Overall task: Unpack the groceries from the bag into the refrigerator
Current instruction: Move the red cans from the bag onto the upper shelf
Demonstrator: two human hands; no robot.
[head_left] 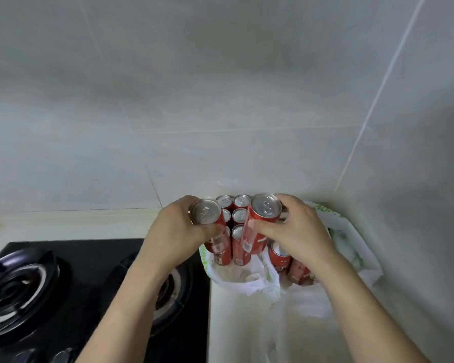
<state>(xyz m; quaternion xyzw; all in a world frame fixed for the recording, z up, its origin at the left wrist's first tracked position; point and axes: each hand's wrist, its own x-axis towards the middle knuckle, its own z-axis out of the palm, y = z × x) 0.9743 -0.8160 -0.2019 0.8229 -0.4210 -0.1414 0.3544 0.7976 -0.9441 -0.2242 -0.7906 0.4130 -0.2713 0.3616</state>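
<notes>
1. On the far left, a black gas hob (pixel 63 284) sat idle with its burners (pixel 19 286) unlit; nothing of the task was on it.
2. Just right of it, the person's left hand (pixel 176 231) had its fingers wrapped round a red can (pixel 210 224), lifted clear of the pack, top tilted toward the camera, likely for carrying off.
3. Centre, behind the hands, more red cans (pixel 237 216) stood upright in tight rows against the tiled wall (pixel 220 100), apparently still in the bag.
4. Next right, the right hand (pixel 299 231) gripped a second can (pixel 260 221), thumb across its front, raised just beside the first; one per hand looked like a two-at-once carry.
5. Lower right, the white plastic bag (pixel 257 284) lay slumped open on the pale counter (pixel 260 336), two further cans (pixel 281 255) leaning inside.
6. Fridge not in view; unpacking judged early, most cans remaining.
</notes>
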